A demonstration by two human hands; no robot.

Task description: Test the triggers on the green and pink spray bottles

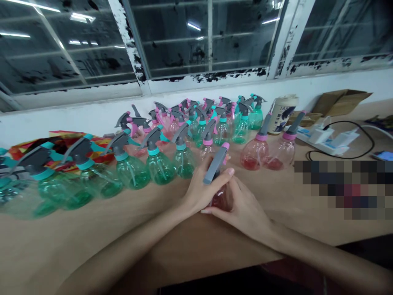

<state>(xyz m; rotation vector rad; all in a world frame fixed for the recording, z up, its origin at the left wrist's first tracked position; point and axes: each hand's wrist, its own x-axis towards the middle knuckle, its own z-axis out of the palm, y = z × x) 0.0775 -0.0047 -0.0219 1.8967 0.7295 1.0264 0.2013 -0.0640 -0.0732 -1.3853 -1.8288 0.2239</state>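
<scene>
Right between the two hands is a round spray bottle (221, 200) with red water-like stuff in the bottom, and it seems to be on or just over the table (153, 233); I cannot tell which. The left hand (202, 188) has its fingers closed round the top part, with the thumb across the front. The right hand (248, 207) has its fingers curled round the fat belly.

The bottle looks like thin, clear plastic, so it should be light, with most of its weight low down. The belly may bend a little if squeezed, and it may get slippery when wet. The gray spray head (215, 164) looks hard. The belly and the neck seem the best spots to hold, and the trigger is best left alone.

Just past the right fingers are two more bottles with pink collars (252, 159). Off to the left of the left fingers runs a row of green bottles (159, 168). Beyond the fingers, lots more spray bottles (221, 130) stand in a crowd.
</scene>
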